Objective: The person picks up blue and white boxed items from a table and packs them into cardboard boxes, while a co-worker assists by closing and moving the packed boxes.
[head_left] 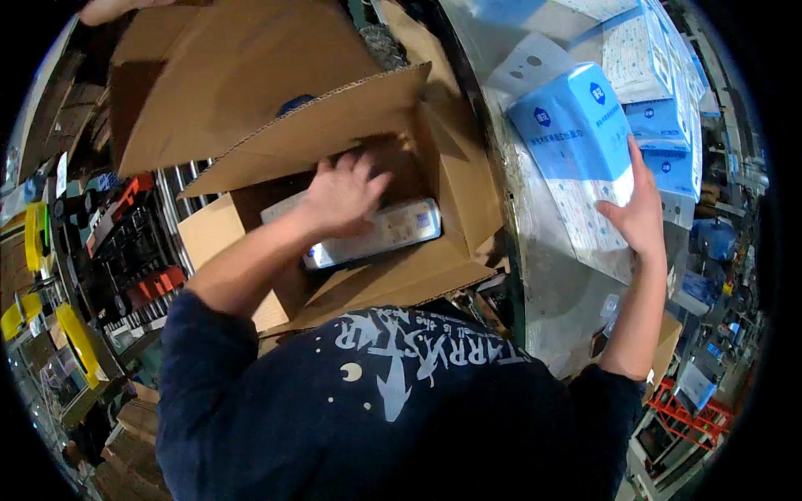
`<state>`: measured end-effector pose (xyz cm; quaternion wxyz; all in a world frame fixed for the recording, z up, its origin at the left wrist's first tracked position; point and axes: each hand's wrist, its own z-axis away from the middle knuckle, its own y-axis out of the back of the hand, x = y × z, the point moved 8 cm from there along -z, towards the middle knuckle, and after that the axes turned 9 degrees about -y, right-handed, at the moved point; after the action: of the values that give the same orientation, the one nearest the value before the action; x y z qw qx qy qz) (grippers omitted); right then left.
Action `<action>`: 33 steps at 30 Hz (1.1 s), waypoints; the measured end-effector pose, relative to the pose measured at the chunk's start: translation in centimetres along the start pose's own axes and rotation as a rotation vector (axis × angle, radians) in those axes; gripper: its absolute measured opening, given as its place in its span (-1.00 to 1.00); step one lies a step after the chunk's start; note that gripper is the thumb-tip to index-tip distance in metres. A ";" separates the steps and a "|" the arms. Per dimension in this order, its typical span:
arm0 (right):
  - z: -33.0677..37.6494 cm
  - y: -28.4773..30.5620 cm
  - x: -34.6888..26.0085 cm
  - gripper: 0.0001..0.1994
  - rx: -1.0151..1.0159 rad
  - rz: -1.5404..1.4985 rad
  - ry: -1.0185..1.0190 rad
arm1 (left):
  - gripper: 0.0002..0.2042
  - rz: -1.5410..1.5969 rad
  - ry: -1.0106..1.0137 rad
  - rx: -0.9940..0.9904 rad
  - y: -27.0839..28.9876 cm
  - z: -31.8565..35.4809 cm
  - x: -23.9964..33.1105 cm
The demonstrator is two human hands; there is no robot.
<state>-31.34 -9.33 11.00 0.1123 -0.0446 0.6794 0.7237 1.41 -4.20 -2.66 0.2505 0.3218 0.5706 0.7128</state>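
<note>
My left hand (347,196) is inside an open cardboard box (468,179), fingers spread, above a white and blue plastic-wrapped tissue pack (409,225) lying in it. The palm hides part of that pack, and I cannot tell whether they touch. On the metal table to the right, my right hand (643,209) grips the right edge of another blue and white tissue pack (560,125). Its thumb lies over the white side, while the other fingers run along the edge and are partly hidden.
More tissue packs (660,117) are piled at the table's far right. A second open carton (242,83) stands beyond my box, with another person's hand (125,7) at its far left. Rollers (171,188) and yellow curved parts (77,342) lie to the left.
</note>
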 end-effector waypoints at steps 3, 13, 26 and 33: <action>-1.0 0.4 -4.5 -0.14 -0.018 0.017 0.164 | -0.23 0.115 0.135 -1.011 -9.4 2.8 -2.5; 2.6 3.9 -23.2 -0.31 -0.169 -0.427 0.758 | -0.29 0.195 0.188 -0.901 -11.8 2.0 -5.0; 2.5 -6.2 -31.6 -0.33 0.137 -0.433 1.162 | -0.40 0.364 0.282 -0.131 -12.2 3.7 -3.9; 2.6 -24.6 -30.5 -0.55 -0.313 -0.040 0.868 | -0.55 0.528 0.316 0.055 -20.1 4.3 -0.5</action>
<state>4.02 -8.57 -6.14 -0.1767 -0.3732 0.5450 0.7297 4.74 2.75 -21.75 -0.0438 0.3508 0.5181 0.7788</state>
